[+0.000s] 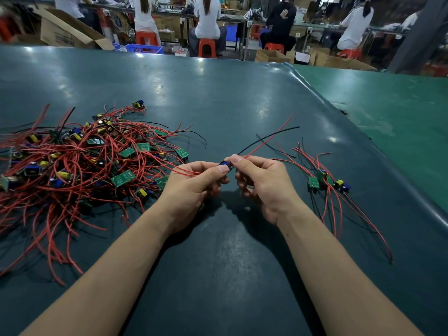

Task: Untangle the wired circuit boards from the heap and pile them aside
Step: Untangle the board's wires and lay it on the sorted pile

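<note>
Board in hand: one small circuit board (224,164), mostly hidden, is pinched between both hands above the middle of the dark green table (218,93).
Left hand: the left hand (194,187) grips the board's near end between thumb and curled fingers, with a red wire (179,169) trailing off leftward into the heap.
Right hand: the right hand (261,183) pinches the other end, thumb on top, where a red lead (269,139) and a black lead (266,138) fan up and away to the right.
Heap: the tangled heap (80,166) lies to the left of the hands, near the left hand.
Sorted pile: a few freed boards (324,181) lie to the right, well apart from the heap and nearer the right hand.
Long axis: the held piece runs roughly left to right, heap side to pile side.
Judgement: the trailing wire looks caught in the heap, so the pull likely goes rightward, the right hand carrying.
</note>
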A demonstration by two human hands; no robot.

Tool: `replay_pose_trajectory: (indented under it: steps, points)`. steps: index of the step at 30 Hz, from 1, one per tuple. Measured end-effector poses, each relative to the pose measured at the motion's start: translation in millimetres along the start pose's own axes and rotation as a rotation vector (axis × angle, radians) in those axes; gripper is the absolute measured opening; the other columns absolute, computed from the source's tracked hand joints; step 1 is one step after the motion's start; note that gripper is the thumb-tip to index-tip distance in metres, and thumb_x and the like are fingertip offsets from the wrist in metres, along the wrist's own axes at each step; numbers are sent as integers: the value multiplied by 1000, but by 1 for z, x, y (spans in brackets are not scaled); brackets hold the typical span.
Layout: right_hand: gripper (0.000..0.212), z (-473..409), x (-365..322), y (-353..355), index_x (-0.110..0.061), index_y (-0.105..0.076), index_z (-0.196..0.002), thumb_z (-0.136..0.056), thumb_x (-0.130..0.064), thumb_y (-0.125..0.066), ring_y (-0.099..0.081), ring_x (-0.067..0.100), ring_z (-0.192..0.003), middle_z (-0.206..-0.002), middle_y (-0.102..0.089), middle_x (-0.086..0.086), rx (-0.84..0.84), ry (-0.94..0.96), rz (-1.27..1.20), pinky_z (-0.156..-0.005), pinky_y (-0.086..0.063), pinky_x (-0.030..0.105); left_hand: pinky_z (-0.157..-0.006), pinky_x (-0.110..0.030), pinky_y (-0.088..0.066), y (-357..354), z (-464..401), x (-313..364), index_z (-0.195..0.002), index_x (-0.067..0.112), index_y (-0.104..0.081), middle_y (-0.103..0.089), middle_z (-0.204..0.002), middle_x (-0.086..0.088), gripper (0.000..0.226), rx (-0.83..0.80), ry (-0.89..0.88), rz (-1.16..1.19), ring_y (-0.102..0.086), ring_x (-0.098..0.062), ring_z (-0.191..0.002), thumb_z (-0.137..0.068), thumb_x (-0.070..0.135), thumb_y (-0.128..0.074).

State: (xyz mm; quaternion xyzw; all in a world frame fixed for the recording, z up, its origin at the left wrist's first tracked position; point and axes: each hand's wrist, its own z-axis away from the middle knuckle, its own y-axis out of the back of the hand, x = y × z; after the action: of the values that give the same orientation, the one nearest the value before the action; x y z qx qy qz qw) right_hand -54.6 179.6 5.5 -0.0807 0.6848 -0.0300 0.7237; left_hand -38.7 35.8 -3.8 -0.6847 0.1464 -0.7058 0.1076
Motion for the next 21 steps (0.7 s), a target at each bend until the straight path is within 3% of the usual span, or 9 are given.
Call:
replay_pose_trajectory:
  steps: [6, 12, 17, 21]
  points:
    - [17, -10, -5, 12, -7, -72, -75, -90, -15, -69, -38, 3, -41, -52, -52, -8, 251, 43, -236, -36, -27, 14, -53, -22, -36, -2, 1, 1, -75, 5, -65, -64, -62, -6, 12, -11, -25, -42, -43, -14, -52, -70, 15, -70]
    - [22, -15, -7, 20, -9, -71, -70, -91, -14, -68, -39, 3, -41, -51, -54, -7, 448, 111, -279, -37, -29, 15, -51, -21, -38, -2, 2, 2, -70, 7, -62, -61, -61, -5, 9, 16, -85, -33, -41, -15, -51, -75, 9, -69]
    - [24, -14, -10, 25, -8, -71, -71, -93, -16, -66, -38, 3, -40, -49, -51, -7, 561, 174, -304, -37, -29, 16, -52, -20, -38, 3, -2, 0, -57, 21, -66, -61, -59, -2, 37, 80, -169, -23, -43, -15, -52, -87, 0, -63]
    - [24, -14, -8, 23, -10, -71, -69, -92, -18, -67, -40, 5, -40, -48, -51, -7, 563, 147, -259, -36, -30, 17, -54, -20, -39, 5, -4, -1, -72, 18, -67, -63, -62, -1, 20, 161, -268, -11, -44, -14, -51, -85, 3, -69]
